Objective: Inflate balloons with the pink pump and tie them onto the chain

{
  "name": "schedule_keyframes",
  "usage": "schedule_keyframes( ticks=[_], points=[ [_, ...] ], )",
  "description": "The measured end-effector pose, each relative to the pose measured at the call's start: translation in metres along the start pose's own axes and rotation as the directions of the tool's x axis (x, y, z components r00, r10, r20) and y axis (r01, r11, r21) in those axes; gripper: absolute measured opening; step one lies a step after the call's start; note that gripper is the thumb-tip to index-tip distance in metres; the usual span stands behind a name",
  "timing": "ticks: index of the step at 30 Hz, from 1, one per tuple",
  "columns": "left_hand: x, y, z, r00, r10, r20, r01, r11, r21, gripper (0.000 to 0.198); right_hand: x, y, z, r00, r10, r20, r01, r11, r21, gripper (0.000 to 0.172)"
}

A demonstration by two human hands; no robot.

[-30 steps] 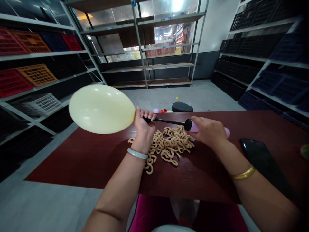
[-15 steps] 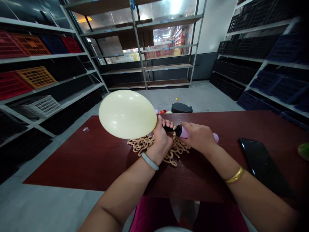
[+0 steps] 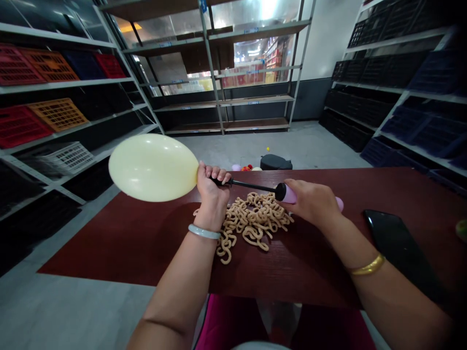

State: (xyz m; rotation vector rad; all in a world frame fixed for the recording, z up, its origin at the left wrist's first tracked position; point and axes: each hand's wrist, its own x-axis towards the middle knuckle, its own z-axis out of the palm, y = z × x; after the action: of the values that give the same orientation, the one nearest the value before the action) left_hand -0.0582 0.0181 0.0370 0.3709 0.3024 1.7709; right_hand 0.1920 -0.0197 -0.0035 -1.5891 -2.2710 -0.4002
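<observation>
A pale yellow inflated balloon (image 3: 153, 167) sticks out to the left of my left hand (image 3: 214, 187). The fingers of that hand are wrapped round the black end of a balloon pump (image 3: 288, 192), at the balloon's neck. My right hand (image 3: 314, 204) grips the pump's lilac barrel, whose rounded end shows past the palm. Between the hands the thin black rod (image 3: 255, 185) of the pump is drawn out long. Below it a heap of tan, curly, rope-like pieces (image 3: 251, 218) lies on the table.
The dark red table (image 3: 153, 253) bears a black phone (image 3: 397, 243) at the right. A green object (image 3: 461, 229) is cut off by the right edge. Beyond the table, a dark grey object (image 3: 276, 162) and several coloured things lie on the floor. Shelves with crates (image 3: 58, 116) line the sides.
My left hand has moved left with the balloon, drawing the black rod out of the pump. My right hand has shifted slightly right with the barrel. More of the tan heap shows.
</observation>
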Motion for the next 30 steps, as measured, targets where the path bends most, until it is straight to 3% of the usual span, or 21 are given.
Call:
schedule_keyframes(
  ticks=[7,11,16,25,30],
  points=[
    [-0.032,-0.058,0.006,0.993,-0.115,0.018,0.113,0.990,0.081,0.044,-0.002,-0.024,-0.002,0.998,-0.017,0.065,0.013,0.998,0.053,0.054],
    [-0.045,-0.077,0.005,0.985,-0.170,0.012,0.168,0.981,0.101,0.045,-0.002,-0.034,-0.002,0.996,-0.029,0.082,0.023,0.996,0.082,0.051],
    [-0.040,-0.076,0.000,0.983,-0.186,-0.005,0.185,0.977,0.102,0.044,-0.004,-0.035,-0.001,0.996,-0.064,0.066,0.058,0.994,0.088,0.066],
    [-0.035,-0.078,-0.004,0.991,-0.118,-0.067,0.127,0.980,0.153,0.041,-0.005,-0.037,-0.006,0.985,-0.167,0.029,0.163,0.979,0.125,0.047],
    [-0.017,-0.057,-0.008,0.994,-0.081,-0.069,0.091,0.983,0.158,0.042,-0.003,-0.030,-0.008,0.988,-0.148,0.039,0.143,0.984,0.101,0.048]
  ],
)
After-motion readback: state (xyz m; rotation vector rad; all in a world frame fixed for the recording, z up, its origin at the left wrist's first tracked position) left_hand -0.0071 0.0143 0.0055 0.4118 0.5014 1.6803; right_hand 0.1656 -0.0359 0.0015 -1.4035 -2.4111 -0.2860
